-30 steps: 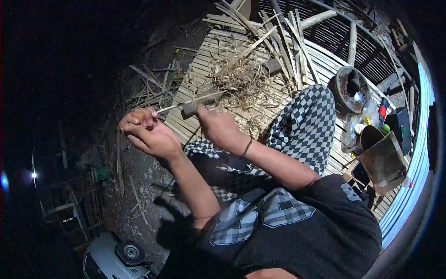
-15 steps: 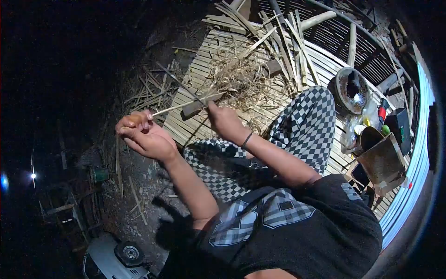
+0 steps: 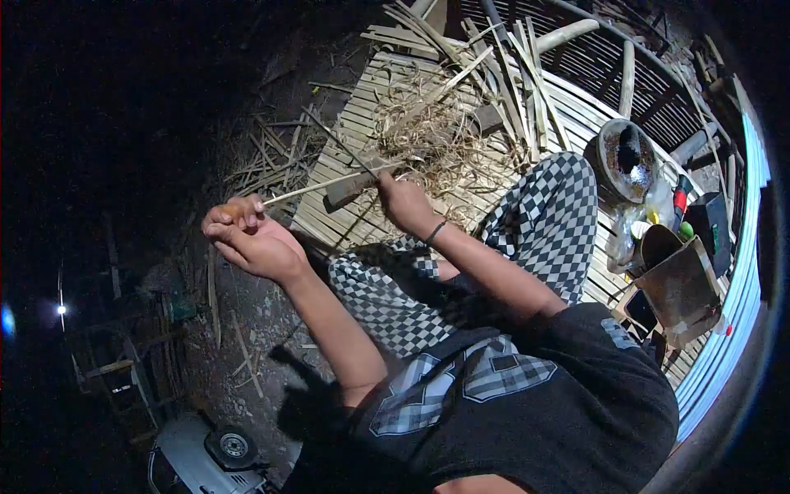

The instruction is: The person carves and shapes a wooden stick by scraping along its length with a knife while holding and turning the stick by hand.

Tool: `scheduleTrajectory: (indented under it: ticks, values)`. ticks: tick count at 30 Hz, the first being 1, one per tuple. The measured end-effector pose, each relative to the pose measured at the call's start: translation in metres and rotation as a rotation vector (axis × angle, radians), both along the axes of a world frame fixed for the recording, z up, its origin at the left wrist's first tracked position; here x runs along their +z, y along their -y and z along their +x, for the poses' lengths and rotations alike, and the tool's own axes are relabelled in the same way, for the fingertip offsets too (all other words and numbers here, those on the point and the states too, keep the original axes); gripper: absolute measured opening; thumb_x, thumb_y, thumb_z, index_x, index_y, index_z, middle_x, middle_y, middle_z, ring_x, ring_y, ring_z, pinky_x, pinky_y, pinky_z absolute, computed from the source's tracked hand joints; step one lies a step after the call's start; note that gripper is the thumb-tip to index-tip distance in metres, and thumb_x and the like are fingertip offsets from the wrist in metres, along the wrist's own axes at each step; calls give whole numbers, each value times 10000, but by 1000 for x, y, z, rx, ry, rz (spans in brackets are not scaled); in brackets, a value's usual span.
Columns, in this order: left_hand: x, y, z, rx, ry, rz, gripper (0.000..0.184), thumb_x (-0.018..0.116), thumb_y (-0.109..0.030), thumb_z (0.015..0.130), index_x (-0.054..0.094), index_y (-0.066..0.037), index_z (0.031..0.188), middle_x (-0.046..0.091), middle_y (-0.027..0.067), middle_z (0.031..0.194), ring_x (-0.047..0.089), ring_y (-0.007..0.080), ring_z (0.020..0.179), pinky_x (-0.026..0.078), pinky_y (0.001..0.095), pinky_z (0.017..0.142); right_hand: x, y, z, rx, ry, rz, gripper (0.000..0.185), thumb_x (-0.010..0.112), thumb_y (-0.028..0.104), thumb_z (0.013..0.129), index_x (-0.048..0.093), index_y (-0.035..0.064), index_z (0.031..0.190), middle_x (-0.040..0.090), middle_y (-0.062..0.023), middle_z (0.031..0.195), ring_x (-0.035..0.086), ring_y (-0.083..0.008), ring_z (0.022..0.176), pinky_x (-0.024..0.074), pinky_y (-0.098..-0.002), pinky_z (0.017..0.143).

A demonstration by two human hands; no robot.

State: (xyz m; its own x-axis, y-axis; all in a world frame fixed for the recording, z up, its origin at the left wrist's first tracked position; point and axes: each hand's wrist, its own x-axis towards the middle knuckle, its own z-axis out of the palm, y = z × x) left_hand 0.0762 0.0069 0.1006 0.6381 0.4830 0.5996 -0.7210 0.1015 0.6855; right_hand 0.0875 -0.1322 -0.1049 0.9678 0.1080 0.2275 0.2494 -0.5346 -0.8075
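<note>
My left hand is closed around one end of a thin bamboo strip, out beyond the platform's edge. The strip runs right, bowed slightly, to my right hand. That hand is wrapped around a knife, whose long dark blade points up and left across the strip. My right fingers hide the handle and the exact contact between blade and strip. Below the strip lies a wooden block. Curly bamboo shavings are heaped just beyond my right hand.
Split bamboo pieces lie at the far end of the slatted platform. On the right are a round pot, a cardboard box and a red-and-black tool. My checkered trouser legs are folded beneath my arms. A vehicle stands lower left.
My right hand and the knife have shifted slightly right and down along the strip. The strip now bows a little more. My left hand has hardly moved.
</note>
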Motion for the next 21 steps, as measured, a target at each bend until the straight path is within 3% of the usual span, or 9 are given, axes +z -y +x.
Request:
scheduleTrajectory:
  ticks: [3, 5, 7, 11, 14, 17, 21]
  values:
    - [0, -8, -2, 3, -18, 6, 276, 420, -308, 1052, 406, -108, 863, 346, -12, 740, 342, 105, 656, 338, 294, 642, -42, 6, 12, -52, -116, -102, 204, 503, 77, 853, 527, 11, 1045, 641, -244, 708, 647, -435, 671, 513, -532, 589]
    - [2, -8, -6, 60, -38, -8, 291, 464, -325, 1034, 428, -118, 834, 348, -25, 699, 341, 107, 638, 352, 298, 652, -71, 13, 32, -79, -260, -146, 220, 487, 99, 870, 542, -1, 1059, 661, -239, 753, 663, -438, 713, 537, -518, 626]
    - [-2, -10, -9, 40, -40, -7, 297, 469, -338, 1031, 431, -117, 837, 347, -26, 701, 340, 107, 639, 354, 298, 655, -93, 14, 39, -54, -200, -168, 183, 454, 119, 916, 532, -8, 1022, 638, -272, 755, 644, -457, 711, 507, -554, 634]
    - [-2, -6, -7, 63, -15, 11, 284, 433, -316, 1048, 405, -111, 853, 333, -13, 715, 324, 108, 654, 340, 296, 651, -38, 20, 25, 8, -197, -190, 191, 474, 97, 867, 544, -3, 1014, 653, -244, 731, 660, -434, 722, 520, -537, 659]
    - [0, -8, -4, 41, -21, -5, 284, 460, -315, 1038, 411, -112, 845, 339, -14, 718, 332, 106, 656, 343, 292, 651, -25, 12, 8, -26, -43, -138, 196, 479, 83, 865, 539, -1, 1031, 631, -247, 695, 633, -438, 663, 492, -558, 613]
    - [0, -10, -3, 45, -23, -33, 287, 468, -310, 1035, 412, -111, 836, 344, -13, 718, 333, 103, 655, 347, 293, 649, -67, 10, 14, -1, -118, -46, 216, 483, 109, 897, 518, 27, 1094, 631, -245, 756, 624, -450, 747, 478, -571, 620]
    - [-5, -20, -4, 63, -35, -50, 292, 455, -312, 1039, 408, -110, 834, 342, -14, 714, 328, 103, 653, 347, 295, 649, -124, 23, 31, -104, -150, -146, 227, 483, 118, 902, 522, 41, 1112, 635, -238, 749, 632, -434, 681, 498, -547, 565]
